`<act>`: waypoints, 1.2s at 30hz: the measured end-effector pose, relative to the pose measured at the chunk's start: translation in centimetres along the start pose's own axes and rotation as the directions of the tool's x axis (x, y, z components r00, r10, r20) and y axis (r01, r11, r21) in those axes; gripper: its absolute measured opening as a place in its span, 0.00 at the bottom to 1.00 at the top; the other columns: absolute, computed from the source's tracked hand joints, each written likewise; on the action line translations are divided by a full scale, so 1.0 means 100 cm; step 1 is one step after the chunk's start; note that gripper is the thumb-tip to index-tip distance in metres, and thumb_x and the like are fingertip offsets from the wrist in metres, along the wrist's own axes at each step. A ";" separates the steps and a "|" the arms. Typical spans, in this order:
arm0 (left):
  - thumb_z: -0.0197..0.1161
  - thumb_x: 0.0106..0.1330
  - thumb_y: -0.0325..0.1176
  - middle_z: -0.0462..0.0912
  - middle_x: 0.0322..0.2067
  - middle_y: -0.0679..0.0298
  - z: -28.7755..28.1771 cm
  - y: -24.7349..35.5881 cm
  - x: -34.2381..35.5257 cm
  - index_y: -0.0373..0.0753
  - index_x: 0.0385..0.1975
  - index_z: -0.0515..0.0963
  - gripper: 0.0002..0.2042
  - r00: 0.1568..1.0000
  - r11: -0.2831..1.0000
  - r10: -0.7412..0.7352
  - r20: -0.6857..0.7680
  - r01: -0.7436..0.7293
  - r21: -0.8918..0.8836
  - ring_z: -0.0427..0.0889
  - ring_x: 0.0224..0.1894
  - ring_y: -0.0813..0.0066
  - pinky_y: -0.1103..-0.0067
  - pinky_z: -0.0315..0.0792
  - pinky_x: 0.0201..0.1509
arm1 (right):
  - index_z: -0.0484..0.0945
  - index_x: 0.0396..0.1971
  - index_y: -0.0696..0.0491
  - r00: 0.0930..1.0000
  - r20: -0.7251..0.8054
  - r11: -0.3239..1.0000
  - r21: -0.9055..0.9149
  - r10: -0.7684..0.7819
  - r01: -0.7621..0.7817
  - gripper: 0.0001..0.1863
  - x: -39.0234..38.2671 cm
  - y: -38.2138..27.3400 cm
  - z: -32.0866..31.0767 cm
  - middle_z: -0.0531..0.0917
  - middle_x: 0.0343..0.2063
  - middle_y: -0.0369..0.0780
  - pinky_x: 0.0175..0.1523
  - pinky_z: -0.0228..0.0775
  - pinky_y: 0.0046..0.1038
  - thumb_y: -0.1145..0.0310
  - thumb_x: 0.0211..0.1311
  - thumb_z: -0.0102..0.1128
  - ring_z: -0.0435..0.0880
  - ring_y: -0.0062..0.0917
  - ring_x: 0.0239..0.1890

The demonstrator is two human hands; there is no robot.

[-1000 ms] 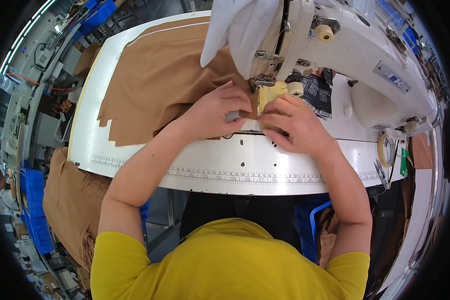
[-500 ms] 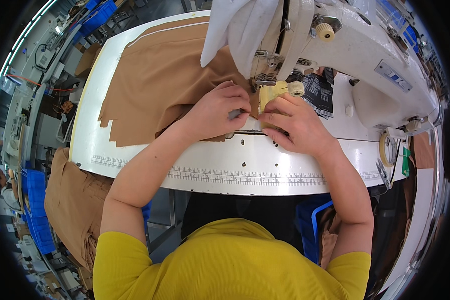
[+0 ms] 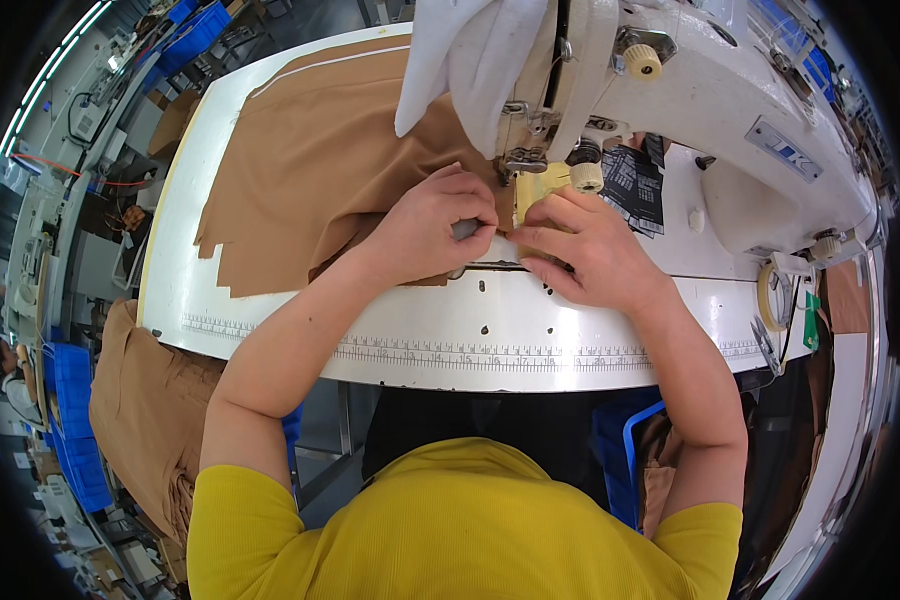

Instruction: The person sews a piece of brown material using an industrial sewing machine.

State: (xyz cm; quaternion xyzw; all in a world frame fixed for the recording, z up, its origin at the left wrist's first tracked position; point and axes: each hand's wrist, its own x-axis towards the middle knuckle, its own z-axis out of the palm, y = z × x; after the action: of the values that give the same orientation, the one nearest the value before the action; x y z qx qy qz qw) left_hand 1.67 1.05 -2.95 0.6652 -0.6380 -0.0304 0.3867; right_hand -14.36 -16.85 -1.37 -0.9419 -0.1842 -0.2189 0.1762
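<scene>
A large piece of brown fabric (image 3: 290,165) lies on the white sewing table (image 3: 420,335), its right edge running beneath the presser foot (image 3: 525,160) of a white sewing machine (image 3: 660,90). My left hand (image 3: 430,225) is closed on that edge just in front of the foot, thumb and finger pinched together. A small grey object (image 3: 464,229) shows inside its curled fingers; its kind is not clear. Close on the right, my right hand (image 3: 595,250) has bent fingers, thumb and fingertips meeting at the fabric's corner beside a yellow plate (image 3: 540,185).
Black printed cards (image 3: 635,190) lie under the machine arm. White cloth (image 3: 470,70) hangs by its head. Thread snips (image 3: 767,345) and a tape roll (image 3: 771,295) sit at the table's right end. Brown fabric pieces (image 3: 150,400) hang at the left, beside blue bins (image 3: 75,425).
Both hands stay at the same fabric edge with almost the same grip. The machine and cloth appear shifted slightly left in the view.
</scene>
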 end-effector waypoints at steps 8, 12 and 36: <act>0.67 0.53 0.25 0.79 0.32 0.66 0.003 0.006 -0.001 0.38 0.30 0.81 0.05 1.000 1.000 -0.027 -0.007 0.027 0.013 0.79 0.41 0.65 0.64 0.63 0.67 | 0.84 0.38 0.50 0.999 0.030 1.000 -0.016 0.025 -0.025 0.14 0.000 -0.002 0.000 0.76 0.37 0.36 0.50 0.68 0.34 0.66 0.49 0.67 0.75 0.32 0.43; 0.67 0.53 0.25 0.79 0.32 0.68 0.007 0.004 -0.002 0.39 0.30 0.81 0.05 0.999 0.999 0.018 -0.031 -0.017 0.042 0.79 0.40 0.66 0.62 0.63 0.67 | 0.84 0.38 0.50 0.999 0.038 1.000 -0.012 0.029 -0.029 0.14 0.000 -0.002 0.000 0.76 0.37 0.36 0.50 0.68 0.34 0.66 0.49 0.67 0.74 0.33 0.43; 0.68 0.48 0.21 0.80 0.31 0.68 0.008 0.004 0.003 0.39 0.26 0.80 0.07 0.970 0.963 0.234 -0.066 -0.222 0.152 0.78 0.34 0.67 0.75 0.76 0.36 | 0.83 0.33 0.52 1.000 0.016 0.999 0.044 0.018 -0.019 0.11 0.000 -0.001 -0.003 0.78 0.37 0.37 0.48 0.69 0.33 0.69 0.46 0.67 0.76 0.33 0.42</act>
State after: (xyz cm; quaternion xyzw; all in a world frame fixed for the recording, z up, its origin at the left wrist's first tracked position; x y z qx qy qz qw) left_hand 0.96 0.47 -3.13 0.6140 -0.6943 0.0881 0.3650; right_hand -14.52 -16.88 -1.12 -0.9411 -0.1815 -0.2059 0.1974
